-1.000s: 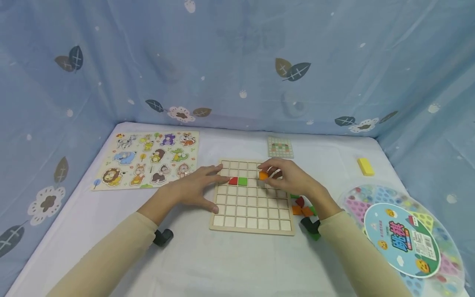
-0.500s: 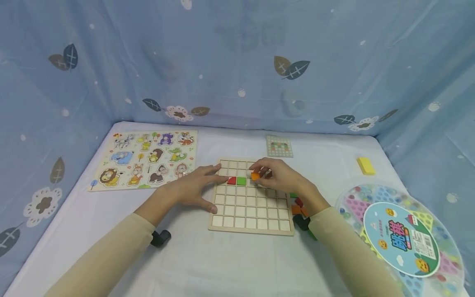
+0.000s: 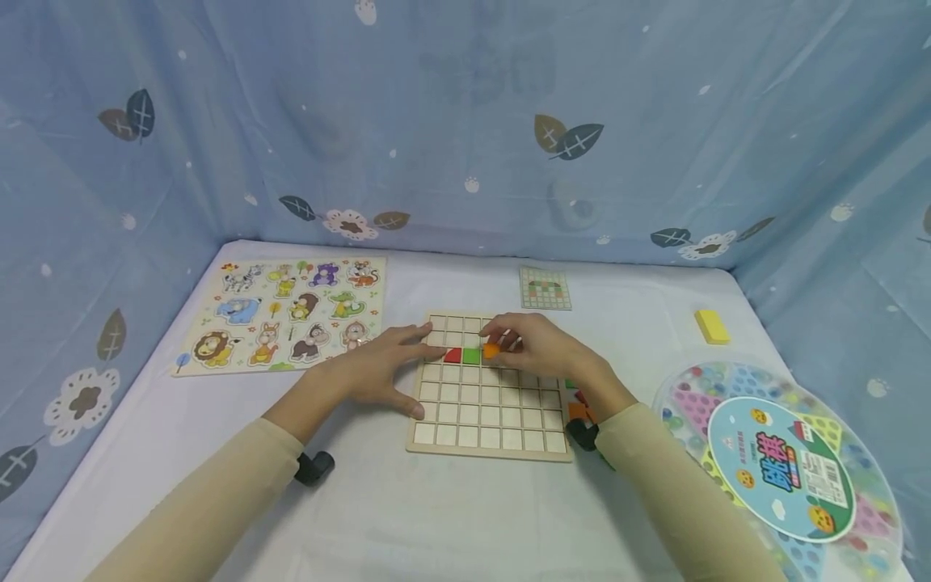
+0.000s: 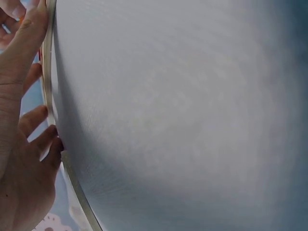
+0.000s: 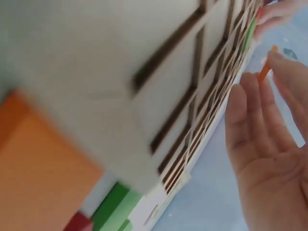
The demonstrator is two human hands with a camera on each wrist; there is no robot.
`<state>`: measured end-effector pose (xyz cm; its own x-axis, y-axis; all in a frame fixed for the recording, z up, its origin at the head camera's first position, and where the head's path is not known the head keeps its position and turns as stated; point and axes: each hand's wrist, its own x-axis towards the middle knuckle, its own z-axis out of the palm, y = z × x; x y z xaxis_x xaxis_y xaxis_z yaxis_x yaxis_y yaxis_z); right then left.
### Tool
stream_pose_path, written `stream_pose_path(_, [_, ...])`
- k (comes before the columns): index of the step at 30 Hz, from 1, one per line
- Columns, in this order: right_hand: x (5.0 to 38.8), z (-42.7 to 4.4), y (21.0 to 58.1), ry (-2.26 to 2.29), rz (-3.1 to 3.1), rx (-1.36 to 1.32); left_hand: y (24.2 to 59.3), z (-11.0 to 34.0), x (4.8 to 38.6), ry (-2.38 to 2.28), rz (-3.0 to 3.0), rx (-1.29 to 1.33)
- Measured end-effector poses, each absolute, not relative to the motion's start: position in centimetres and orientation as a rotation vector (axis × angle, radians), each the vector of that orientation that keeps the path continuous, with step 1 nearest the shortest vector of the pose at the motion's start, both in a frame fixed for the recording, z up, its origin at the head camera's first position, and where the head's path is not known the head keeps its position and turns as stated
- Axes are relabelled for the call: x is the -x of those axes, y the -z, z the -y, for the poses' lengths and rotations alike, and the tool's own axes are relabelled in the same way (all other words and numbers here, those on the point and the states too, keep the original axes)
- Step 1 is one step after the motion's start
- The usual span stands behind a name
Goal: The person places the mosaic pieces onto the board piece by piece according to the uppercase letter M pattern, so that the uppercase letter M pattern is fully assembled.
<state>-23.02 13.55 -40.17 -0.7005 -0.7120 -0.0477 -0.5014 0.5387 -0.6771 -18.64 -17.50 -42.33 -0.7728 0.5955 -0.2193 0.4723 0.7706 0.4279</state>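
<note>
A wooden grid board [image 3: 480, 416] lies on the table in the head view. A red tile [image 3: 452, 356] with a curved edge and a green square tile [image 3: 471, 356] sit side by side in its cells. My right hand [image 3: 538, 347] pinches an orange tile [image 3: 490, 351] between thumb and fingers, just right of the green one. In the right wrist view that orange tile [image 5: 265, 67] is seen nearly edge-on. My left hand [image 3: 381, 364] rests at the board's left edge, fingers spread, a fingertip beside the red tile and the thumb on the frame.
Loose orange tiles [image 3: 577, 411] and other pieces lie right of the board, partly behind my right wrist. A small pattern card [image 3: 545, 289] lies beyond it. An animal puzzle [image 3: 291, 315] is at left, a yellow block [image 3: 712, 326] and a round checkers set [image 3: 781, 469] at right.
My right hand has moved left over the board with the orange tile, from a few cells away to beside the green tile. The left hand has stayed at the board's edge.
</note>
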Motion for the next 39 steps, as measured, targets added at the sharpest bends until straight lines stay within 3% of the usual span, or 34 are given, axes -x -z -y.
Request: stream_pose_path(39, [23.4,-14.1,40.1,0.882,-2.449,0.939,42.6,17.6,18.6,-0.536,-2.618,-0.811])
